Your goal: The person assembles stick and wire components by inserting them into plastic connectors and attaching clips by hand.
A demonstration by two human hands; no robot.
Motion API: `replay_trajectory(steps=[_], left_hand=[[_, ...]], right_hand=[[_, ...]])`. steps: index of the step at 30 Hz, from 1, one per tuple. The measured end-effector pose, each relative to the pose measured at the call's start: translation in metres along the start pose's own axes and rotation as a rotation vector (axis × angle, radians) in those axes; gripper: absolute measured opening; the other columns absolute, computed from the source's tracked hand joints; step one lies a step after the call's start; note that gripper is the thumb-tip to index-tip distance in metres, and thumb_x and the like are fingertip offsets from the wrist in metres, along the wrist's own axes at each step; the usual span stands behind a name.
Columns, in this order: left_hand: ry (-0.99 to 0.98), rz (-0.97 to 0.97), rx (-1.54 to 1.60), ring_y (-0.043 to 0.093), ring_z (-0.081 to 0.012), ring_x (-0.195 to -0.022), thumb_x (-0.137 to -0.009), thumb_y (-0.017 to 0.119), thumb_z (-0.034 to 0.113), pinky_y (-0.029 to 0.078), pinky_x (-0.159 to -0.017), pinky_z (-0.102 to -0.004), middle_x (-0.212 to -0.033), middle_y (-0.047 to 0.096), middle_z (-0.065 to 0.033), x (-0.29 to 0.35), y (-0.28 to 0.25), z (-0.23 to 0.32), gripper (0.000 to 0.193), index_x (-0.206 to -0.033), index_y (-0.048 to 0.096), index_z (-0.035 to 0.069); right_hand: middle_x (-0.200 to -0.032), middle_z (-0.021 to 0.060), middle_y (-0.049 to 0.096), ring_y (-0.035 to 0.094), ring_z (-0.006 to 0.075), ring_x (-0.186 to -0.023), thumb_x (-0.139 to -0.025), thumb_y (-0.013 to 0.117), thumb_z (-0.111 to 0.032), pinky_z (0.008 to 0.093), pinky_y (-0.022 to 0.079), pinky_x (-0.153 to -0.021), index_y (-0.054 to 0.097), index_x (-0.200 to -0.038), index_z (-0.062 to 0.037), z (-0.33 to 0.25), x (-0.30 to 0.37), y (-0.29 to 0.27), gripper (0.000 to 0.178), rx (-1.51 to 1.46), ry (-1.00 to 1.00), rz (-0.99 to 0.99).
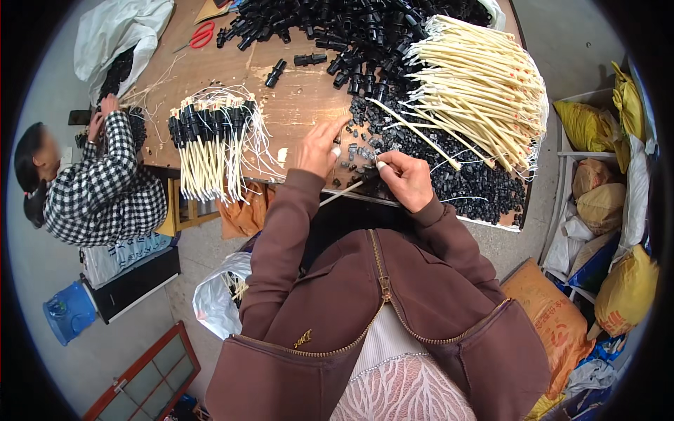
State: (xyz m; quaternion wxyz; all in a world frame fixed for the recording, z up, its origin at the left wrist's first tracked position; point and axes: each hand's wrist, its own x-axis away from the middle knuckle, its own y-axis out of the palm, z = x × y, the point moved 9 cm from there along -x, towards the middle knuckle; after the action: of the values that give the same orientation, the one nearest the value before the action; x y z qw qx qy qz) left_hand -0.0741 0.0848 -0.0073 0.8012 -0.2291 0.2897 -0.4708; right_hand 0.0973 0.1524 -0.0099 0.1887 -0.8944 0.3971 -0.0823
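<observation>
In the head view, a cream tube (342, 192) lies at the front edge of the tabletop (305, 95), between the left hand (319, 149) and right hand (407, 181), slightly nearer the body. Both hands have bent fingers (whether either grips anything, I cannot tell). Small dark pieces (361, 151) lie between them.

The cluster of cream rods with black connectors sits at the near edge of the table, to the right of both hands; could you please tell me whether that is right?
Not quite: the head view shows the cluster of cream rods with black connectors to the left of the left hand and right hand; it does sit at the table's near edge.
</observation>
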Motion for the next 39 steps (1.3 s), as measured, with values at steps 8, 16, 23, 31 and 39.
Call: replay_trajectory(steps=[8, 16, 23, 31, 39], left_hand=[[-0.251, -0.062, 0.767, 0.061, -0.0094, -0.080, -0.076, 0.057, -0.013, 0.050, -0.072, -0.0244, -0.086, 0.067, -0.0031, 0.010, 0.040, 0.024, 0.020, -0.087, 0.067, 0.001], [0.201, 0.104, 0.095, 0.060, -0.0154, -0.082, -0.070, 0.063, -0.008, 0.047, -0.075, -0.0283, -0.085, 0.067, -0.0046, 0.012, 0.015, 0.083, 0.020, -0.085, 0.067, 0.004], [-0.236, 0.101, 0.438, 0.057, -0.0110, -0.065, -0.069, 0.067, -0.005, 0.046, -0.066, -0.0249, -0.074, 0.064, -0.0022, 0.016, 0.023, 0.032, 0.012, -0.078, 0.067, 0.003], [-0.119, 0.106, 0.111, 0.060, -0.0209, -0.080, -0.067, 0.067, -0.004, 0.047, -0.074, -0.0295, -0.084, 0.066, -0.0080, 0.013, -0.001, 0.044, 0.020, -0.086, 0.067, 0.003], [-0.035, -0.262, 0.170, 0.065, -0.0256, -0.084, -0.070, 0.063, 0.001, 0.051, -0.074, -0.0325, -0.100, 0.066, -0.0136, 0.021, 0.041, 0.062, 0.039, -0.109, 0.064, 0.004]], right_hand=[[-0.057, 0.0040, 0.058, 0.049, 0.0083, -0.050, -0.081, 0.063, -0.012, 0.0280, 0.041, -0.049, 0.068, -0.082, -0.0007, 0.047, -0.009, 0.001, 0.012, -0.102, 0.222, 0.063], [-0.063, 0.0113, 0.063, 0.063, 0.0215, -0.054, -0.082, 0.065, -0.011, 0.0326, 0.047, -0.051, 0.067, -0.084, -0.0043, 0.005, -0.007, -0.006, 0.008, 0.094, 0.042, 0.161], [-0.069, 0.0071, 0.061, 0.060, 0.0263, -0.052, -0.081, 0.065, -0.012, 0.0356, 0.046, -0.047, 0.063, -0.086, -0.0108, -0.040, 0.012, -0.004, 0.006, 0.416, -0.382, 0.370], [-0.064, -0.0040, 0.059, 0.048, 0.0052, -0.047, -0.085, 0.064, -0.007, 0.0217, 0.035, -0.044, 0.065, -0.091, -0.0037, 0.006, 0.005, 0.006, 0.007, -0.515, 0.149, -0.027], [-0.062, -0.0084, 0.047, 0.029, -0.0013, -0.047, -0.089, 0.058, -0.001, 0.0172, 0.025, -0.044, 0.063, -0.100, -0.0020, 0.004, 0.007, 0.006, 0.012, -1.451, 0.382, -0.189]])
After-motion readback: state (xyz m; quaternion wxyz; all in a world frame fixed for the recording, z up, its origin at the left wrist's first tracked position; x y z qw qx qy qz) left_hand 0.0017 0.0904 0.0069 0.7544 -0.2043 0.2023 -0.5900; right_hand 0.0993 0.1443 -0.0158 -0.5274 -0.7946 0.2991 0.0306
